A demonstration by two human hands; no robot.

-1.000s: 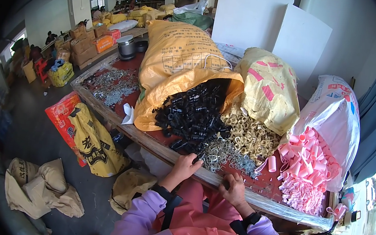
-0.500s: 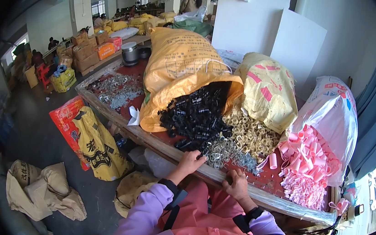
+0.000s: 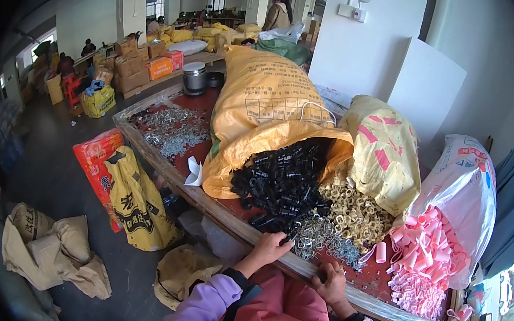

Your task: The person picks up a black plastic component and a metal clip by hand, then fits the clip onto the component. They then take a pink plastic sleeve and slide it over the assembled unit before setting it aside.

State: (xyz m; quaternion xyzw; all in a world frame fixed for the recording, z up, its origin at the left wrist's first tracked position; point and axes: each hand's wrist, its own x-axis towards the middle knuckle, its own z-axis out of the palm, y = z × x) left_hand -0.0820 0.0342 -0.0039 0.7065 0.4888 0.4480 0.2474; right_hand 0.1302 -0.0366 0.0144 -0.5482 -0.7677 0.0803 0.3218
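My left hand [image 3: 269, 249] is at the table's front edge, fingers drawn together where the black plastic parts [image 3: 280, 178] meet a heap of silver metal rings [image 3: 317, 234]. Whatever its fingertips pinch is too small to make out. To the right, my right hand [image 3: 333, 282] rests over the wooden edge with fingers curled round a small black plastic piece [image 3: 322, 275], mostly hidden. The black parts spill from an orange woven sack [image 3: 264, 95] lying on its side. Beside them lie brass-coloured rings [image 3: 360, 218] and small blue-grey metal pieces [image 3: 346, 251].
Pink plastic pieces [image 3: 429, 247] spill from a white sack [image 3: 461, 176] on the right. A yellowish sack [image 3: 390, 143] stands behind the brass rings. More metal bits [image 3: 176, 128] and a metal pot [image 3: 195, 79] are at the far left. Bags [image 3: 137, 201] stand on the floor.
The whole view has shifted, so the table appears lower and farther right. My left hand stays by the black parts and metal rings; my right hand stays curled at the edge.
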